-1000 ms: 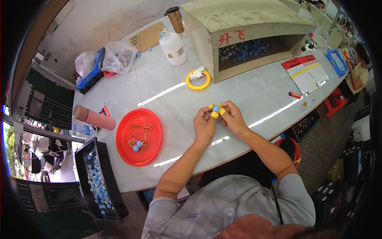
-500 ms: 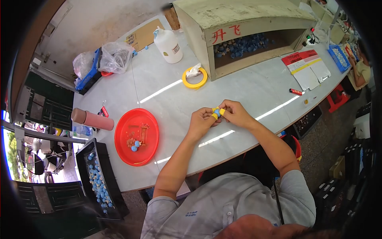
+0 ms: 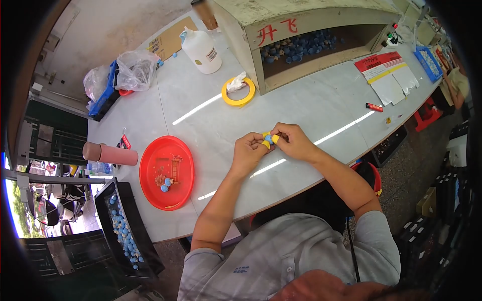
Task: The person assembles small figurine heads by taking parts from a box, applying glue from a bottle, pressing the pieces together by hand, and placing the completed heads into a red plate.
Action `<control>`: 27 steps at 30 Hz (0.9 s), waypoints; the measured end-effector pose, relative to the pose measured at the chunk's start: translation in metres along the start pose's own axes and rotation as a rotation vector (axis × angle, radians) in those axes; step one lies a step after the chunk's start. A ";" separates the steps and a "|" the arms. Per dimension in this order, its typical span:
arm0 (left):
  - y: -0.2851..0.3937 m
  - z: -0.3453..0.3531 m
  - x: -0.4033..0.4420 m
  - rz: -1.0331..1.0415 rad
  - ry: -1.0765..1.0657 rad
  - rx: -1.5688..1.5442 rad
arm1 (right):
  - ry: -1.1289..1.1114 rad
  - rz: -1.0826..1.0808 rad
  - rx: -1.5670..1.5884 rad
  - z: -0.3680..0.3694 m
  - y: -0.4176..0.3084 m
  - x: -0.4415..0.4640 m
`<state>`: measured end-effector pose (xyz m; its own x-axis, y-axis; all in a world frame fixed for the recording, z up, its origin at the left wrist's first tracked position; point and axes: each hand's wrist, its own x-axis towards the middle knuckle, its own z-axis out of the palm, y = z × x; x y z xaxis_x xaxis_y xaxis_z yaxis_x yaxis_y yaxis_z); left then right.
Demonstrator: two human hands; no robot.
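Note:
Over the middle of the table, a small round blue piece is pinched between the fingertips of both hands. My left hand grips it from the left, fingers curled. From the other side my right hand is closed on it with thumb and fingers. Yellow coverings show on several fingertips, and they partly hide the piece. To the left of my hands, a red round tray carries a few blue balls with pale bits.
A black bin of blue pieces stands at the left edge, near a pink bottle. Behind lie yellow tape, a white jug and a box-like shelf holding blue pieces. Papers and a red lighter lie right.
The camera view has shifted slightly, so table objects appear a little further left. Both hands stay together on the blue piece, with a small change in finger position.

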<state>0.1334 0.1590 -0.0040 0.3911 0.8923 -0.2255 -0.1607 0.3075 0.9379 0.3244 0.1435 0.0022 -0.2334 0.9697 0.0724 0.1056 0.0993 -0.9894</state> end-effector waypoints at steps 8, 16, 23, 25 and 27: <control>0.004 0.001 -0.002 -0.009 0.017 0.053 | 0.052 -0.062 0.074 0.005 0.019 0.000; 0.000 0.003 -0.001 0.036 0.009 0.062 | 0.058 -0.125 -0.024 0.006 0.017 -0.003; -0.002 0.004 -0.001 0.037 0.049 0.140 | 0.052 -0.146 -0.153 0.003 0.011 -0.005; -0.006 0.003 0.000 0.068 0.059 0.164 | 0.067 -0.144 -0.201 0.004 0.008 -0.005; -0.005 0.003 0.000 0.060 0.058 0.120 | 0.093 -0.145 -0.110 0.006 0.010 -0.005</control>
<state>0.1369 0.1568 -0.0078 0.3306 0.9266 -0.1792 -0.0713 0.2139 0.9743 0.3210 0.1380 -0.0091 -0.1643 0.9595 0.2290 0.1833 0.2578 -0.9486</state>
